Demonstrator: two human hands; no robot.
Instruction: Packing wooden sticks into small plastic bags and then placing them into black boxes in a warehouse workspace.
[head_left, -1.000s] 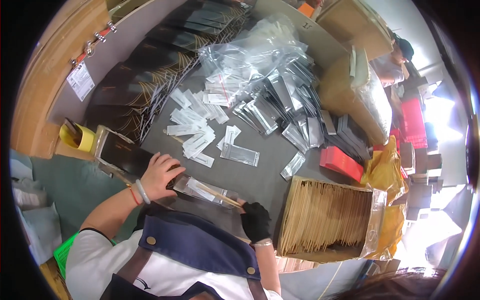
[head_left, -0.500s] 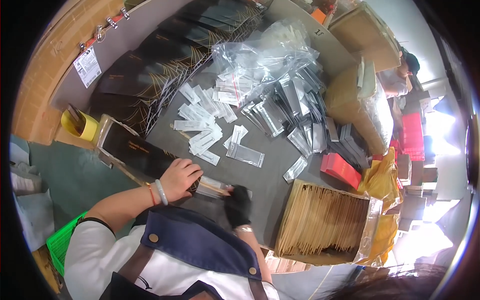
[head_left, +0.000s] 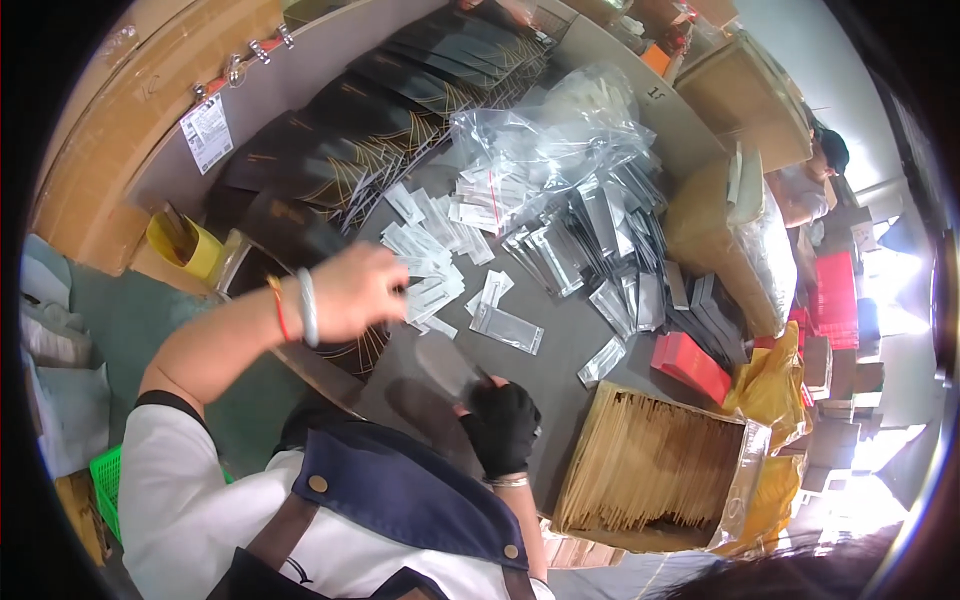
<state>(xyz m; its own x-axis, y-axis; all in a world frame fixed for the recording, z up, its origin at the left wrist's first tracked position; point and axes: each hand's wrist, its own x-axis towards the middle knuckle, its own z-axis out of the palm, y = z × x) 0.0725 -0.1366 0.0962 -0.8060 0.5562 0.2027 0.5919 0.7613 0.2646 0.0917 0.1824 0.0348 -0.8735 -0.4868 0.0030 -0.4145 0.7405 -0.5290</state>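
My left hand point(head_left: 352, 292), bare with a white bangle and red cord at the wrist, is raised over the near left of the table. Its fingers are curled but smeared by motion, so any content is unclear. Just beyond it lies a pile of small white packets point(head_left: 432, 285). Below it a black printed sleeve or bag with gold lines point(head_left: 362, 352) partly shows. In a black fingerless glove, my right hand point(head_left: 503, 425) is closed on one end of a flat, blurred, translucent packet point(head_left: 445, 365). A flat clear packet point(head_left: 507, 330) rests on the table beyond it.
Black printed bags point(head_left: 375, 110) line the back left. Clear plastic bags point(head_left: 560, 125) and grey packets point(head_left: 610, 225) heap behind. At right stand a carton of thin wooden sticks point(head_left: 650, 465) and a red box point(head_left: 690, 367). A yellow container point(head_left: 185, 247) is at left. Someone else is far right.
My left hand has lifted off the black printed piece and moved up toward the white packets. My right hand has shifted slightly right, with the translucent packet now tilted up from it.
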